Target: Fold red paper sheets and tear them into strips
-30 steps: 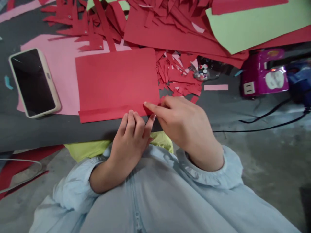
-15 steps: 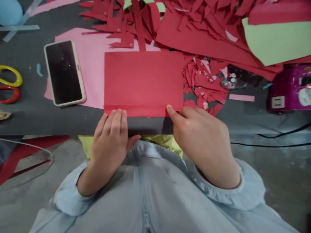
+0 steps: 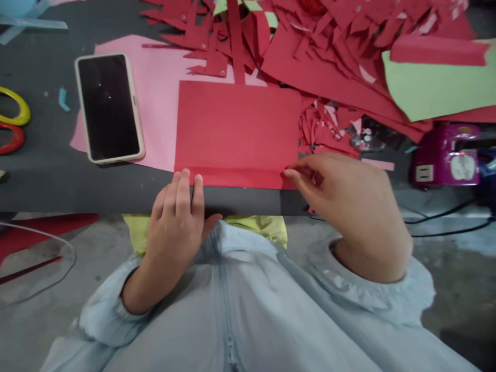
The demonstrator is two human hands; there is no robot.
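Note:
A sheet of red paper (image 3: 238,129) lies flat on the dark table, with a narrow folded strip along its near edge. My left hand (image 3: 176,214) rests with outstretched fingers, their tips on the left end of that fold. At the right end, my right hand (image 3: 344,206) is closed in a pinch at the paper's near corner. The thumb and fingertips partly hide that corner. Under the sheet's left side, pink paper (image 3: 157,113) sticks out.
A phone (image 3: 110,108) lies on the pink paper, with yellow and red scissor handles (image 3: 15,121) farther left. Red paper scraps (image 3: 325,126) sit right of the sheet. Cut red paper (image 3: 333,77), green paper (image 3: 434,93) and a purple device (image 3: 445,155) with cables lie beyond.
My right hand has shifted right and gone from a pointing finger on the fold to a pinch at its right end. My left hand stays on the fold. The view has moved slightly.

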